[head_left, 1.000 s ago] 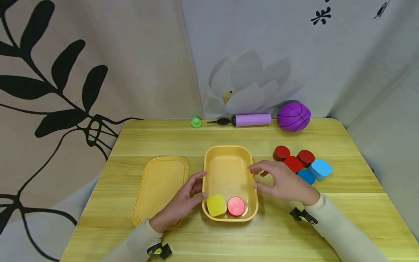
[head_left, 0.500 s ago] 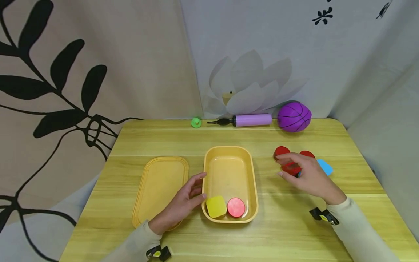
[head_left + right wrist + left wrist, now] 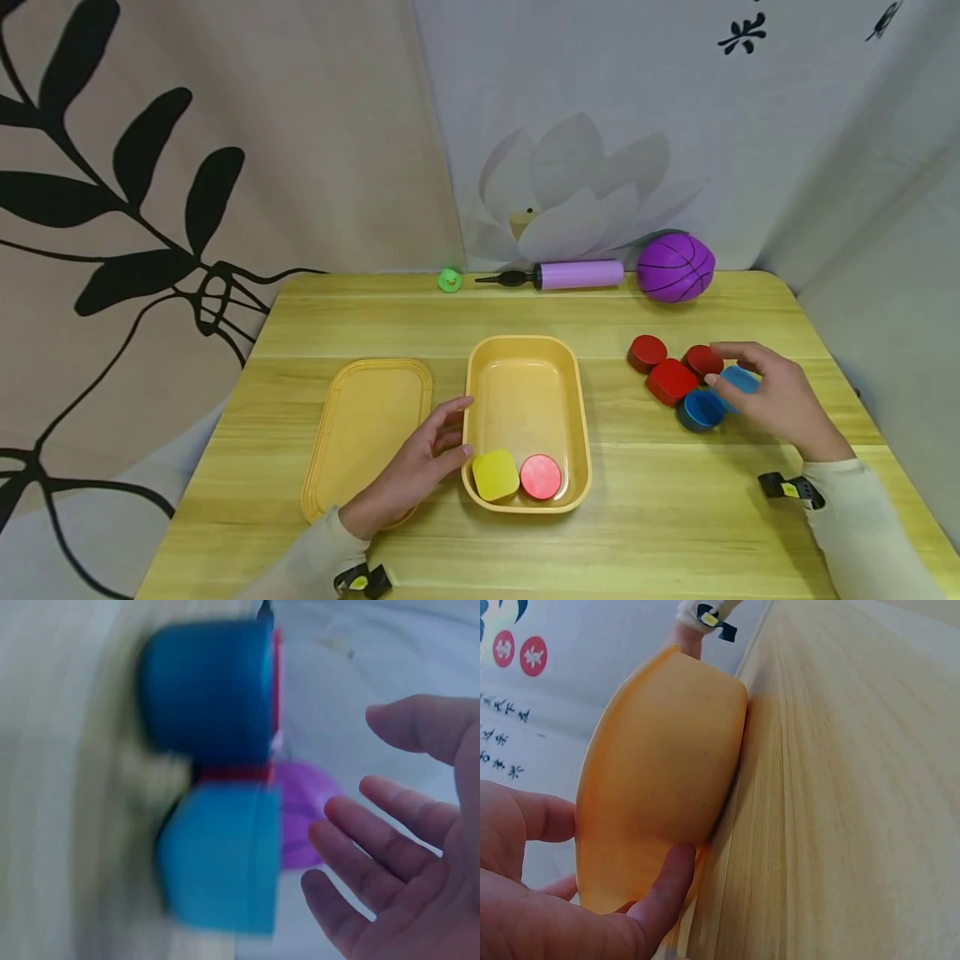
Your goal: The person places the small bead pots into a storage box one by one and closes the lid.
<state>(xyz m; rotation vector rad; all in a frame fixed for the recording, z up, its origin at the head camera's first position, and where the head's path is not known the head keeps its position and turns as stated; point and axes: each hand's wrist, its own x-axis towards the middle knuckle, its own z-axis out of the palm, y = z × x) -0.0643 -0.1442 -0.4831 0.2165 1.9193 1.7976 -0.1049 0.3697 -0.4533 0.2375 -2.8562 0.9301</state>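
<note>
My left hand [image 3: 411, 471] rests its fingertips and thumb against the left side of a yellow-orange plastic box [image 3: 525, 400]. In the box lie a yellow rounded-square block [image 3: 496, 476] and a pink round block [image 3: 541, 477], both at its near end. My right hand [image 3: 783, 408] hovers over a light blue rounded-square block [image 3: 738, 380], partly hiding it. In the right wrist view its fingers are spread and apart from that block. A dark blue round block [image 3: 701, 411] stands beside it, along with two red round blocks [image 3: 647, 353] and a red squarish block [image 3: 672, 382].
A flat yellow lid [image 3: 375, 417] lies left of the box, partly under my left arm. Along the table's back edge are a small green duck-faced toy [image 3: 450, 281], a purple hand pump [image 3: 581, 275] and a purple ball [image 3: 676, 267]. A printed curtain hangs behind.
My right hand has moved right, away from the box's right side, past the red blocks to the light blue block. The left hand stays at the box.
</note>
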